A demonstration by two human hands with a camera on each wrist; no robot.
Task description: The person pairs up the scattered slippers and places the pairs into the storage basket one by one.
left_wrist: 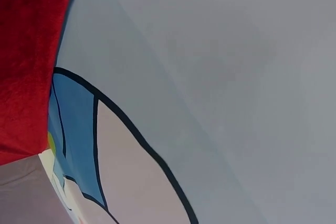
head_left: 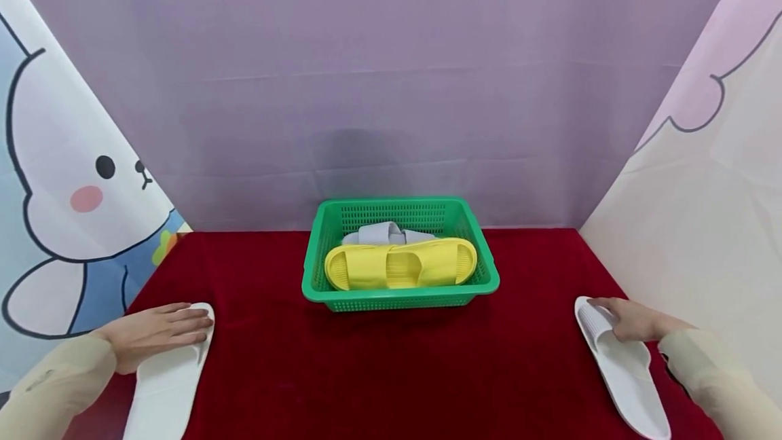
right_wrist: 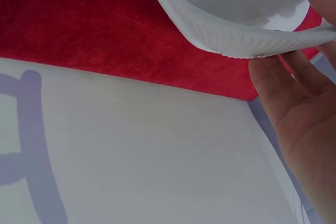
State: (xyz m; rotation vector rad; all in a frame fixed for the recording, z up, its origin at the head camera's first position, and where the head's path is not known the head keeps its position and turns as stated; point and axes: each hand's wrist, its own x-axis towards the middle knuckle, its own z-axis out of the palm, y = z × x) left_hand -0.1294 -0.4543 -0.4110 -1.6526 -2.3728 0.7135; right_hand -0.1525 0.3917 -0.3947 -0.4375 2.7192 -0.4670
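Observation:
At the lower left of the head view, my left hand (head_left: 160, 333) rests with straight fingers across the strap end of a white slipper (head_left: 163, 396). Another white slipper (head_left: 635, 386) lies at the lower right, its toe pointing away from me. My right hand (head_left: 635, 320) pinches that one by its strap. In the right wrist view the thumb is on one side of the strap's ribbed edge (right_wrist: 236, 43), with the fingers (right_wrist: 278, 82) on the other. Neither the left hand nor its slipper shows in the left wrist view.
A green basket (head_left: 400, 303) stands at the back middle of the red cloth (head_left: 391, 372). Inside it, yellow slippers (head_left: 366, 269) lie in front of light grey slippers (head_left: 375, 233). A lilac curtain (head_left: 391, 87) closes off the back, and printed cloth walls flank both sides.

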